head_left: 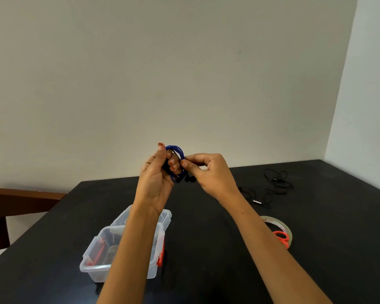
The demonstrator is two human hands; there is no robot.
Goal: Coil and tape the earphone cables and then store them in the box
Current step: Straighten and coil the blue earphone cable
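Left hand point(156, 183) has its fingers curled through the coiled blue earphone cable point(175, 148), raised above the black table point(206, 242). Right hand point(208, 172) pinches the coil's side. The clear plastic box point(90, 263) sits under the left forearm.

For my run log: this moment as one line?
step: coiling | left hand: holds blue cable coil | right hand: pinches coil | box: open | tape: untouched | black cable: loose on table

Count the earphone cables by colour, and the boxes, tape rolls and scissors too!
Blue earphone cables: 1
Black earphone cables: 1
Clear boxes: 1
Tape rolls: 1
Orange scissors: 1
Total: 5
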